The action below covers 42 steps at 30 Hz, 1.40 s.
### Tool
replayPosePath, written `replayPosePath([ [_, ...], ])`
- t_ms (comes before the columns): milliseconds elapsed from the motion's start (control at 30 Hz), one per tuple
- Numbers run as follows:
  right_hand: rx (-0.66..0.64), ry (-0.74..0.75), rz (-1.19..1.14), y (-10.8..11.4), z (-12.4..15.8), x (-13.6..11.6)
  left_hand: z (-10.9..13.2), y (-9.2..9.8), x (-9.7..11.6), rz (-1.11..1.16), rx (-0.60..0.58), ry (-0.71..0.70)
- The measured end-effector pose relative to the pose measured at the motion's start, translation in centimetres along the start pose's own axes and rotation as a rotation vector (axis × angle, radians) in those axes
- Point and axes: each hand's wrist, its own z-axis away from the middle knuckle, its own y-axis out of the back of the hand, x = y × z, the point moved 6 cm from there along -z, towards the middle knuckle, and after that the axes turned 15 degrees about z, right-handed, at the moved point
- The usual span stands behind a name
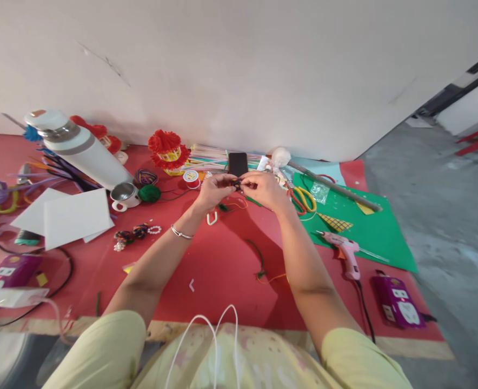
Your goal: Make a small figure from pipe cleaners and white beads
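Over the middle of the table, my left hand (215,192) and my right hand (264,189) meet with fingertips pinched together. Between them is a small dark piece (236,185), too small to make out well. Just below the fingers lie green and orange threads (239,205). A black phone (238,163) lies right behind the hands. Left of my left hand stands a spool of red thread (191,179), and a white paperclip-shaped loop (212,218) lies under that wrist. Scissors with yellow handles (307,200) are close to my right wrist.
A white bottle (88,151), a metal cup (126,195), a green yarn ball (150,193) and white cards (77,216) occupy the left. On the right, a pink glue gun (346,251) rests near a green sheet (389,232). Purple power strips (399,300) sit at the sides.
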Motion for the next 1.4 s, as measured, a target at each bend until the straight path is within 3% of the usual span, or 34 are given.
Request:
replayPosePath([
  [533,-0.046,-0.172,-0.271,0.3,0.4,1.7,0.2,-0.8,0.5,0.157,-0.043,0.046],
  [667,-0.058,-0.177,-0.281,0.4,0.4,1.6,0.5,-0.8,0.2,0.196,-0.062,0.146],
  [933,0.014,-0.259,-0.299,0.7,0.4,2.2,0.3,0.2,-0.4,0.309,0.040,0.194],
  [1400,0.004,-0.255,-0.347,0.0,0.3,2.4,0.3,0.4,-1.1,0.471,0.076,0.277],
])
